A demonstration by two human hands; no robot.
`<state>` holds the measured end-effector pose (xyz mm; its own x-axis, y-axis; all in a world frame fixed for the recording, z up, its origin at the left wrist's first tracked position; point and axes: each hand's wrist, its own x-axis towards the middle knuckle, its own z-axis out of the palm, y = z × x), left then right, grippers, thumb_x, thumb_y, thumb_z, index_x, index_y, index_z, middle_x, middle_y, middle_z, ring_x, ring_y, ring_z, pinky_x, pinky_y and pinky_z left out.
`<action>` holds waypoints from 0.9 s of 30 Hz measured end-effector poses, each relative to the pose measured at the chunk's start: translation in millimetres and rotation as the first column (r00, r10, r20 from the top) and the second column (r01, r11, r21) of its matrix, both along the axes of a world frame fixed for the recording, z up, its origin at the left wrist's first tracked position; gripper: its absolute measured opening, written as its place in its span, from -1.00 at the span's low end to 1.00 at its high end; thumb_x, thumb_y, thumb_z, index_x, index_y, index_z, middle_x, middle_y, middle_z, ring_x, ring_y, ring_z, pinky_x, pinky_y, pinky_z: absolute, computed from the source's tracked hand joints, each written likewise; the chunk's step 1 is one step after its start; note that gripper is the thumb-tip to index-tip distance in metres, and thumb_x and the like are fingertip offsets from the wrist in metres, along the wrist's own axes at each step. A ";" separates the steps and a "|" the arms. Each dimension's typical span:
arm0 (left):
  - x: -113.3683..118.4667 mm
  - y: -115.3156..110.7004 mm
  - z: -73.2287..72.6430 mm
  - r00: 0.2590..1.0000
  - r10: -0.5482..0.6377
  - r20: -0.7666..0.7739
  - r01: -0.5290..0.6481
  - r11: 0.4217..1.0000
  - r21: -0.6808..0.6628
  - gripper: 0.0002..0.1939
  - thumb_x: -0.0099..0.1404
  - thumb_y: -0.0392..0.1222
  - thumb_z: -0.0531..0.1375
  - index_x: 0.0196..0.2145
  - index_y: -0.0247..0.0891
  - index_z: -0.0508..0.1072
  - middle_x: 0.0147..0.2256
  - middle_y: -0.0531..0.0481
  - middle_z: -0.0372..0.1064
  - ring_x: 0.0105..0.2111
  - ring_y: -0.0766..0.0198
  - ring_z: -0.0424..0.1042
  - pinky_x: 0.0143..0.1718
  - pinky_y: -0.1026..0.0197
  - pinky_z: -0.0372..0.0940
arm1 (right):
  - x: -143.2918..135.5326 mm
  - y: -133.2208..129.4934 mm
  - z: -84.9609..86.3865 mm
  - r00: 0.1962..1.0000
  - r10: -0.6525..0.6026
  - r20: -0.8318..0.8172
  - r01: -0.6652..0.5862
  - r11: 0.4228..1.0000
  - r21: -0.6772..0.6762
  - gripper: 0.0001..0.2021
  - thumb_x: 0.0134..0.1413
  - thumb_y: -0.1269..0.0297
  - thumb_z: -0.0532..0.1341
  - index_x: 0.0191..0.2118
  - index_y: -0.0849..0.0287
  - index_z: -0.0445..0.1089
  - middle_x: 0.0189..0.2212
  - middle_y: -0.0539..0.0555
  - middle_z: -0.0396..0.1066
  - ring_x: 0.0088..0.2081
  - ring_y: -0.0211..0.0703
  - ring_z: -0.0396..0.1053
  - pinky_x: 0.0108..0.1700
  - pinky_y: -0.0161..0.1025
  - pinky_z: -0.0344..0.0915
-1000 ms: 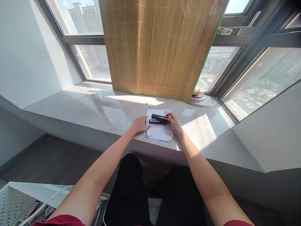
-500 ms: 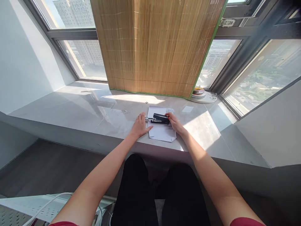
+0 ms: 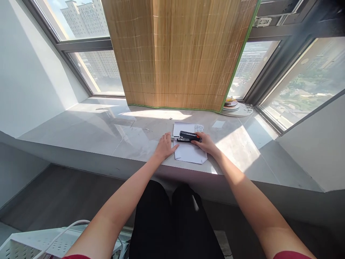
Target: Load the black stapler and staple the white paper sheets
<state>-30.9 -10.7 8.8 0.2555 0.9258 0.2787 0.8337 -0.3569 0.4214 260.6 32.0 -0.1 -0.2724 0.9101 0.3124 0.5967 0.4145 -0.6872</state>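
Observation:
White sheets of paper (image 3: 190, 153) lie on the sill near its front edge, with print at their upper right. Across them rests a black stapler (image 3: 187, 135), its front end pointing left. My right hand (image 3: 205, 142) is closed around the stapler's right end, where a bit of orange shows. My left hand (image 3: 165, 146) lies at the left edge of the paper, thumb spread from the other fingers, its fingertips beside a thin metal part that sticks out from the stapler's left end.
A bamboo blind (image 3: 175, 54) hangs behind the sill (image 3: 88, 131). Stacked plates (image 3: 233, 108) stand at the back right. Small staple-like bits (image 3: 147, 130) lie left of the paper. A white perforated unit (image 3: 59, 241) is at the lower left.
The view has shifted slightly. My right hand has changed its hold on the stapler, with more of the hand around its right end. The knees have moved closer together.

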 end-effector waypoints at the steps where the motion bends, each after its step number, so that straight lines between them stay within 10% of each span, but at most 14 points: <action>1: -0.3 0.2 -0.6 1.000 -0.001 -0.002 0.001 1.000 0.001 -0.24 0.47 0.08 0.28 0.44 -0.28 0.14 0.35 -0.43 0.28 0.37 -0.27 0.30 0.40 -0.25 0.21 | 0.0 -1.0 0.5 1.000 0.006 -0.006 -0.006 1.000 0.003 -0.67 0.14 0.06 0.41 -0.01 0.04 0.60 -0.21 0.16 0.50 -0.14 0.16 0.46 0.01 0.10 0.40; 15: 0.2 -2.3 8.7 0.993 -0.027 -0.112 0.028 1.000 0.001 -0.77 0.59 -0.22 0.10 0.12 -0.18 0.45 0.15 -0.22 0.47 0.19 -0.05 0.41 0.26 -0.09 0.30 | -6.4 -28.1 10.8 0.990 0.140 -0.010 -0.138 0.981 0.136 -0.65 0.09 0.26 0.39 0.03 0.01 0.57 -0.02 0.19 0.55 0.12 0.25 0.47 0.21 0.20 0.40; 27: 1.3 -7.8 11.5 0.994 -0.011 0.113 0.005 0.999 0.052 -0.64 0.55 -0.27 0.07 0.23 -0.23 0.40 0.24 -0.30 0.39 0.29 -0.08 0.34 0.34 -0.19 0.31 | -7.1 -33.6 7.5 0.975 0.187 0.122 -0.215 0.931 0.294 -0.41 0.20 0.45 0.22 0.31 -0.07 0.52 0.23 0.19 0.52 0.24 0.28 0.45 0.26 0.29 0.34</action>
